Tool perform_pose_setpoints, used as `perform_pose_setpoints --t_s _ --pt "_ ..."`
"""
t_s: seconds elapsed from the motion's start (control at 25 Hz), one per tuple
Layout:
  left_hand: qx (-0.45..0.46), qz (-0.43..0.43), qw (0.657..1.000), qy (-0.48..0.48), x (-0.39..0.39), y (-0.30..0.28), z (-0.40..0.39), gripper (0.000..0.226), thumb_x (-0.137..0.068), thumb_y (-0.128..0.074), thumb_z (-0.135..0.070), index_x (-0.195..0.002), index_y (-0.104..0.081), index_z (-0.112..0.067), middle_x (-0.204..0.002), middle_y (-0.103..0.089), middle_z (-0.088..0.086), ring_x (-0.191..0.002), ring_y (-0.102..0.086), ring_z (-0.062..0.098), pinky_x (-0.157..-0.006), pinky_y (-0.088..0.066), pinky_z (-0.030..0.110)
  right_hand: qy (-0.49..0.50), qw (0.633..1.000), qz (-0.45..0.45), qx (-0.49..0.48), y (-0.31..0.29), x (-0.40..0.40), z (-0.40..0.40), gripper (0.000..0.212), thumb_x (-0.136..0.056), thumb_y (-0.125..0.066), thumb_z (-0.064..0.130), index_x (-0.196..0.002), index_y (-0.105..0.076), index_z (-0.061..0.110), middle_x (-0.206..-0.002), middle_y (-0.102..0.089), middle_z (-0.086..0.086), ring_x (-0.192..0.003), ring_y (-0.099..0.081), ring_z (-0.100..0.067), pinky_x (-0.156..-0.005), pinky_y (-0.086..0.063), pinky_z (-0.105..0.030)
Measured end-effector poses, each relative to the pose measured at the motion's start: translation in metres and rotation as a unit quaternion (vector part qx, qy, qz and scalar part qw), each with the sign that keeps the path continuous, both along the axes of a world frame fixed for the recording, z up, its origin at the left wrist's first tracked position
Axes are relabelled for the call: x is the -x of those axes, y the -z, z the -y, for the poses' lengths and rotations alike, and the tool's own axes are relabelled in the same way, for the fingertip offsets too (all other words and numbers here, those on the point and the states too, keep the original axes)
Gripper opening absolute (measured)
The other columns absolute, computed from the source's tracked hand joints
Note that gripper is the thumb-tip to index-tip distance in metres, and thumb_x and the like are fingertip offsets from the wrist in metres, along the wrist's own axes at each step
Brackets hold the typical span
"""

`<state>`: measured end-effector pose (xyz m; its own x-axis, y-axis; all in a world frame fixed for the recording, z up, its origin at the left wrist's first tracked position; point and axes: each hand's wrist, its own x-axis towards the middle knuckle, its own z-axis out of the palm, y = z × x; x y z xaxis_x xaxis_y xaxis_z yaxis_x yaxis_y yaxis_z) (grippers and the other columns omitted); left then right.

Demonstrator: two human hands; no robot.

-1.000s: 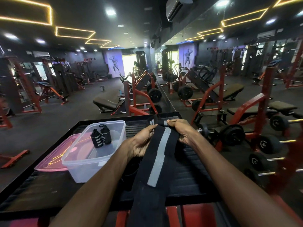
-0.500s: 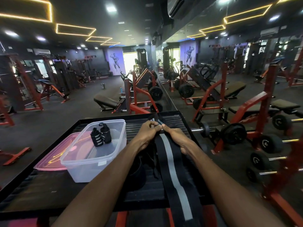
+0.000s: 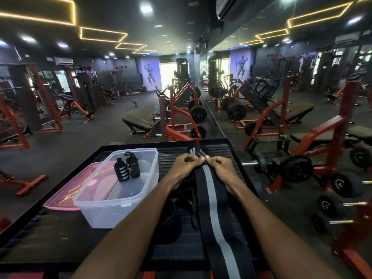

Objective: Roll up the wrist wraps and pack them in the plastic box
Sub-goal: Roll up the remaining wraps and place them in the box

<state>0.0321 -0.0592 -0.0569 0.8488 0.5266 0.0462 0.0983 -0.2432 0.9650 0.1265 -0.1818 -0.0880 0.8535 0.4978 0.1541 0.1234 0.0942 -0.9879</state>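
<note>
A long black wrist wrap with a grey centre stripe (image 3: 213, 206) lies stretched along the black ribbed platform (image 3: 60, 236), running toward me and off its near edge. My left hand (image 3: 184, 165) and my right hand (image 3: 220, 168) pinch the wrap's far end side by side, fingertips nearly touching. Its thumb loop end (image 3: 193, 149) sticks out beyond my fingers. A clear plastic box (image 3: 96, 208) stands to the left with two rolled black-and-white wraps (image 3: 126, 167) upright inside it.
A pink lid (image 3: 60, 200) lies left of the box, partly under it. More loose black straps (image 3: 171, 214) are heaped under my left forearm. Dumbbells (image 3: 340, 184) and red benches stand on the floor to the right, and the platform's far edge is just past my hands.
The wrap was held up by its end in both hands; it now lies flat and straight on the platform. Both hands came together at its far end and now pinch it.
</note>
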Motion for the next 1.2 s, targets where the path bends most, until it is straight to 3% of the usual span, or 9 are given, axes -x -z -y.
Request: perform_pose_setpoints --t_s 0.12,0.24,0.4,0.52,0.72,0.96,1.12,1.2 --pt "-0.036 0.007 0.999 0.027 0.001 0.005 -0.003 0.021 -0.086 -0.078 -0.027 -0.097 -0.077 -0.010 -0.085 -0.074 -0.008 -0.075 -0.067 -0.004 -0.067 -0.048 0.013 -0.002 1.000 0.023 0.007 0.007 -0.006 -0.003 0.018 -0.092 -0.070 0.021 -0.076 -0.070 0.011 -0.071 -0.070 0.002 -0.060 -0.062 0.004 -0.061 -0.047 -0.016" --pt "-0.035 0.030 0.999 0.016 -0.001 0.006 -0.006 0.014 -0.086 -0.078 -0.025 -0.093 -0.079 -0.013 -0.090 -0.076 -0.004 -0.085 -0.069 0.004 -0.077 -0.051 0.017 -0.001 0.998 0.063 -0.002 0.006 -0.008 -0.006 0.014 -0.090 -0.071 0.013 -0.077 -0.066 0.008 -0.072 -0.067 0.003 -0.062 -0.061 0.006 -0.062 -0.047 -0.012" --pt "-0.036 0.041 0.999 0.001 -0.001 0.011 -0.011 0.017 -0.085 -0.079 -0.025 -0.093 -0.078 -0.010 -0.094 -0.076 0.006 -0.084 -0.067 0.009 -0.077 -0.050 0.020 -0.003 0.996 0.092 -0.011 0.004 -0.007 -0.006 0.018 -0.087 -0.071 0.002 -0.073 -0.063 0.010 -0.071 -0.064 0.001 -0.060 -0.057 0.007 -0.062 -0.046 -0.010" --pt "-0.020 0.061 0.998 0.008 0.001 0.012 -0.014 0.012 -0.082 -0.081 -0.011 -0.091 -0.076 -0.007 -0.094 -0.077 0.011 -0.084 -0.069 0.012 -0.081 -0.055 0.023 -0.027 0.997 0.075 -0.017 0.003 -0.004 -0.005 0.013 -0.083 -0.074 -0.002 -0.078 -0.066 0.008 -0.075 -0.068 0.001 -0.067 -0.063 0.003 -0.067 -0.049 -0.012" --pt "-0.025 0.073 0.997 0.014 0.006 0.011 -0.014 0.015 -0.079 -0.079 0.001 -0.092 -0.075 -0.006 -0.083 -0.074 0.000 -0.074 -0.068 0.001 -0.067 -0.051 0.012 -0.069 0.997 0.026 -0.025 0.004 -0.002 -0.005 0.012 -0.085 -0.072 0.001 -0.080 -0.070 0.012 -0.082 -0.073 -0.001 -0.081 -0.067 -0.007 -0.081 -0.051 -0.020" --pt "-0.034 0.054 0.997 0.042 0.009 0.016 -0.017 0.014 -0.083 -0.080 -0.018 -0.097 -0.078 -0.015 -0.098 -0.077 0.002 -0.095 -0.072 0.012 -0.087 -0.055 0.024 -0.046 0.993 0.109 0.010 0.004 -0.002 -0.003 0.015 -0.082 -0.077 0.004 -0.076 -0.070 0.016 -0.082 -0.072 -0.003 -0.081 -0.065 -0.010 -0.076 -0.051 -0.021" --pt "-0.083 0.048 0.995 0.006 0.008 0.014 -0.016 0.009 -0.085 -0.078 -0.015 -0.094 -0.078 -0.013 -0.091 -0.077 0.001 -0.084 -0.070 0.010 -0.071 -0.052 0.012 -0.050 0.996 0.080 -0.006 0.006 -0.003 -0.002 0.006 -0.083 -0.077 0.006 -0.081 -0.072 0.010 -0.085 -0.074 -0.006 -0.085 -0.068 -0.015 -0.083 -0.054 -0.027" --pt "-0.101 0.049 0.994 -0.002 0.010 0.012 -0.016 0.008 -0.084 -0.077 -0.012 -0.092 -0.077 -0.011 -0.090 -0.075 0.003 -0.081 -0.068 0.010 -0.069 -0.051 0.012 -0.058 0.997 0.055 0.000 0.006 -0.003 -0.003 0.005 -0.087 -0.073 0.012 -0.083 -0.074 0.009 -0.090 -0.076 -0.011 -0.090 -0.070 -0.020 -0.087 -0.055 -0.034"
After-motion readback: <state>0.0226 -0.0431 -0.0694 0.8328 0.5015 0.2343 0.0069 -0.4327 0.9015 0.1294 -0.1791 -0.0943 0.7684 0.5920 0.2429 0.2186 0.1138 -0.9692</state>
